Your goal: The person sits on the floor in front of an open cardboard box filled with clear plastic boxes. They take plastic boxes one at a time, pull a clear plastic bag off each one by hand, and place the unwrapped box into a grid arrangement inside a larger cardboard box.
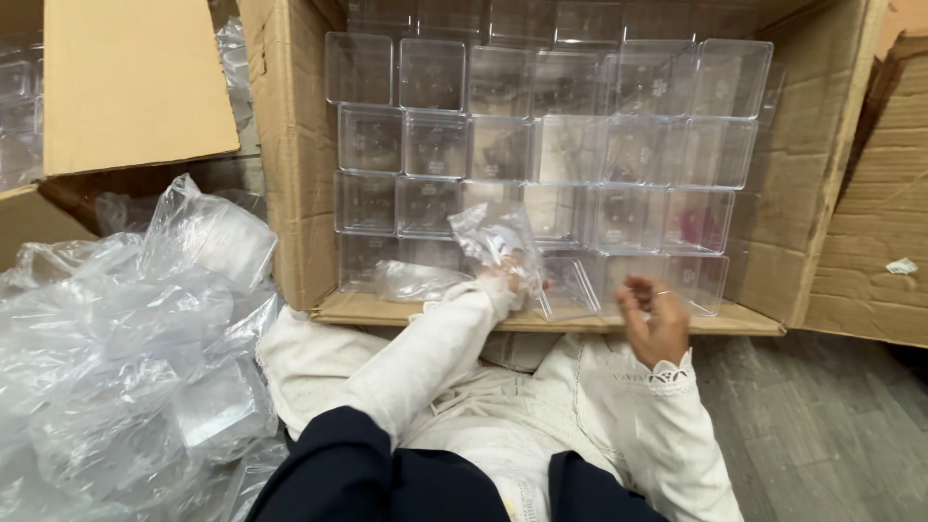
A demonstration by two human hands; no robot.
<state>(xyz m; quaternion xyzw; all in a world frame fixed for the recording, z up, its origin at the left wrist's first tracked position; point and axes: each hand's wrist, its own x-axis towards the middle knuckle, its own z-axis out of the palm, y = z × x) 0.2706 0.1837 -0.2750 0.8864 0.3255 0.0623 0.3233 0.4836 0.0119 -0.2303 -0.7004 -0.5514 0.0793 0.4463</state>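
A big cardboard box (290, 164) lies on its side, packed with several clear plastic square containers (435, 145) stacked in rows. My left hand (500, 280) reaches into the bottom row and grips a crumpled clear plastic bag (493, 234), right beside a loose clear container (570, 288) tilted at the box's front lip. My right hand (655, 319) hovers open just in front of the box edge, fingers spread, a ring on one finger, holding nothing. Both arms wear white sleeves.
A heap of crumpled clear plastic bags (116, 367) fills the left floor, some still holding containers. Another cardboard box flap (135, 82) stands at top left, and torn cardboard (880, 222) at the right. Grey plank floor (822, 425) shows at lower right.
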